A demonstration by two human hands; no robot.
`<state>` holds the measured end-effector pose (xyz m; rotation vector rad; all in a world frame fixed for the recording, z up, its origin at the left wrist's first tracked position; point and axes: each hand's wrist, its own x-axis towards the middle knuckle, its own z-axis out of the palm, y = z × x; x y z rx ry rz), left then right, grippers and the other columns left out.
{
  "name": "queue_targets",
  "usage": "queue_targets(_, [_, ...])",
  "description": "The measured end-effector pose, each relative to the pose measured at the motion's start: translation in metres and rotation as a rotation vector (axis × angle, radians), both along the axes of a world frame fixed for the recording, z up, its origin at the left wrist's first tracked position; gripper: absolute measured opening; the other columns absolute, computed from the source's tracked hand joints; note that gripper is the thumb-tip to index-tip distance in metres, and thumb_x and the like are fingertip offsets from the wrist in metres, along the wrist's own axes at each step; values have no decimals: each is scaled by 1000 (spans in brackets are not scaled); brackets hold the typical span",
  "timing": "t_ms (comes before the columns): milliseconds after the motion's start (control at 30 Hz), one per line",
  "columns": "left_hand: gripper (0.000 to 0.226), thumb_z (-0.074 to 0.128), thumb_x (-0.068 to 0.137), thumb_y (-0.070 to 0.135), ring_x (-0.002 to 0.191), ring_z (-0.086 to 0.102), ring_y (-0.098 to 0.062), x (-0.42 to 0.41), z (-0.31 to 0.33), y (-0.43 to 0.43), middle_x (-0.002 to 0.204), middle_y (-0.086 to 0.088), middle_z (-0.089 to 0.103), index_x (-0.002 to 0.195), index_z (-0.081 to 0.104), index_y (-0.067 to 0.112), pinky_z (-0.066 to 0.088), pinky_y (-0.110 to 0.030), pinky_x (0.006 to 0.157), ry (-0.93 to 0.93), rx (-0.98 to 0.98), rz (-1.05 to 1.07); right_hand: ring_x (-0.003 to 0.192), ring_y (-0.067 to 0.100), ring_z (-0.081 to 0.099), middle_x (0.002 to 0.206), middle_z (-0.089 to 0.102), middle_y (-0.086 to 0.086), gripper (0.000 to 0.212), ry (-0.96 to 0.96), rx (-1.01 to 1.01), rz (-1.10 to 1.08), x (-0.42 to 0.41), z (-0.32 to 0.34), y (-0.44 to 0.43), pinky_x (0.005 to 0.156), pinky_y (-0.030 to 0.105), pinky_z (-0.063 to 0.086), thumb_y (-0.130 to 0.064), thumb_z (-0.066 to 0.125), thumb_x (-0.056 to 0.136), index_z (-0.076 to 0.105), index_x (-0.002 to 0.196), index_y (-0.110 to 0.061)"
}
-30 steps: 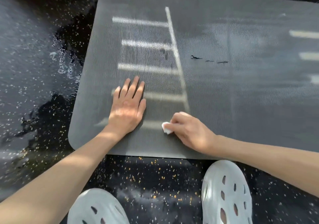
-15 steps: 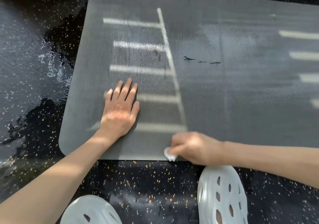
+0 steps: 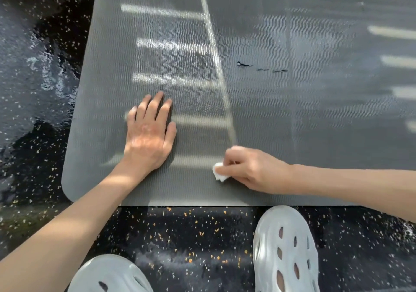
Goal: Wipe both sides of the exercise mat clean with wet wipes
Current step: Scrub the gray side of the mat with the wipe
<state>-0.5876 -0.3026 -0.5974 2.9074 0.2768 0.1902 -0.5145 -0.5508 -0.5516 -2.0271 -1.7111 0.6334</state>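
The mat (image 3: 270, 111) lies flat on the speckled floor (image 3: 180, 235) before me. My left hand (image 3: 149, 134) presses on it, fingers spread flat. My right hand (image 3: 252, 170) pinches a white wipe (image 3: 219, 173) against its near edge, above my shoes (image 3: 286, 251)

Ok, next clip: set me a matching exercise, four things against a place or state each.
1 left hand
2 wipe
3 mat
4 right shoe

A pinched in the right hand
B flat on the mat, fingers straight
C spread over the speckled floor
D off the mat, by its near edge

Pairs: 1-B, 2-A, 3-C, 4-D
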Motion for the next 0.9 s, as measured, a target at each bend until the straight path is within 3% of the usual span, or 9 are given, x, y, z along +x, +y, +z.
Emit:
queue_targets(67, [53, 36, 96, 33, 135, 38, -38, 11, 3, -1, 148, -19, 44, 139, 49, 5, 27, -51, 109, 3, -45, 18, 66, 24, 52, 81, 55, 11, 29, -28, 17, 32, 17, 2, 6, 50, 36, 47, -16, 44, 97, 72, 97, -5])
queue_targets(200, [60, 31, 93, 35, 142, 30, -36, 49, 9, -6, 154, -16, 37, 145, 45, 8, 19, -49, 116, 41, -129, 48, 67, 28, 53, 80, 54, 13, 20, -176, 116, -404, 56, -8, 29, 55, 39, 50, -7, 54, 93, 73, 99, -6])
queue_targets(367, [53, 37, 96, 31, 139, 35, -36, 95, 8, 2, 152, -16, 40, 143, 46, 9, 21, -47, 114, -32, -46, 11, 70, 25, 52, 84, 53, 12, 31, -82, 10, 10, 51, 0, 22, 55, 33, 48, -22, 41, 99, 68, 103, -9])
queue_targets(467, [55, 36, 99, 31, 147, 21, -33, 137, 13, 8, 160, -13, 27, 152, 34, 14, 13, -46, 118, 6, -99, 66, 77, 26, 51, 91, 53, 11, 44, -234, 9, -332, 102, -10, 44, 66, 38, 48, -31, 34, 94, 68, 108, -7])
queue_targets(500, [57, 34, 99, 33, 148, 20, -32, 148, 13, 10, 160, -13, 26, 153, 33, 15, 11, -45, 119, -8, -110, 71, 78, 27, 52, 92, 53, 11, 42, -265, -18, -387, 106, -12, 45, 68, 39, 48, -26, 35, 93, 67, 109, -5])
queue_targets(567, [60, 28, 96, 37, 147, 22, -33, 171, 14, 15, 160, -13, 27, 151, 35, 14, 12, -44, 118, -41, -78, 59, 76, 27, 50, 88, 53, 13, 29, -242, 1, -283, 95, -13, 43, 66, 36, 47, -6, 43, 90, 68, 106, -3])
queue_targets(667, [57, 30, 100, 35, 149, 15, -31, 208, 9, 24, 163, -10, 18, 154, 27, 17, 10, -46, 119, 48, -51, 77, 77, 22, 43, 90, 46, 8, 27, -194, 55, 62, 107, -9, 37, 62, 29, 42, -5, 41, 95, 63, 109, -9])
queue_targets(800, [57, 35, 100, 34, 150, 13, -29, 224, -4, 29, 164, -7, 17, 154, 26, 19, 7, -46, 121, 79, -2, 92, 69, 29, 49, 82, 53, 15, 34, -342, 179, -370, 184, -18, 73, 55, 40, 47, -15, 38, 101, 71, 104, -4])
queue_targets(900, [59, 34, 96, 36, 148, 18, -30, 221, -5, 30, 162, -7, 23, 152, 32, 19, 10, -45, 120, 83, -41, 94, 70, 29, 48, 81, 53, 15, 23, -314, 146, -402, 160, -24, 70, 58, 40, 46, -3, 48, 96, 70, 104, -1])
